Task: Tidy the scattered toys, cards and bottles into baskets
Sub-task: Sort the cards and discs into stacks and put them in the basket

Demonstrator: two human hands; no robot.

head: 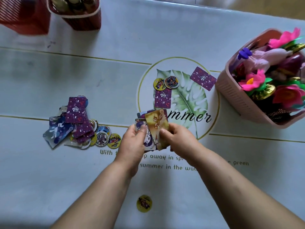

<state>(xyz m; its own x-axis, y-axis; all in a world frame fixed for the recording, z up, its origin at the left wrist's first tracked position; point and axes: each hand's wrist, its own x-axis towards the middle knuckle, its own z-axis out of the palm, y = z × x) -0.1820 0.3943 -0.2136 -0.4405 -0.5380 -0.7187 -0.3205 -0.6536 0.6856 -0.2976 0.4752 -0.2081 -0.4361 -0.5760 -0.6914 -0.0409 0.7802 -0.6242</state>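
Both hands meet over the middle of the tabletop, just below the printed leaf. The left hand has its grip clamped on a small fan of cards, with the thumb lying across their faces and the fingers curled behind. The right hand pinches the gold card that sits on top of that fan. Its thumb is on the card's face, so its grip is closed on the card too (the fingers behind are hidden).

To the left of the hands lies a loose pile of purple-backed cards, a blue card and round discs, all overlapping. Beyond the hands, on the leaf print, a purple card lies face down, and two round discs touch each other just above it. A second purple card lies tilted, just beside the pink basket. A single yellow disc lies alone close to the person, between the forearms.

The pink basket stands at the right edge, filled with felt flowers and other toys heaped above its rim. At the far left stand two more baskets. The red basket holds dark things too blurred to name, and a second red basket sits in the corner beside it.
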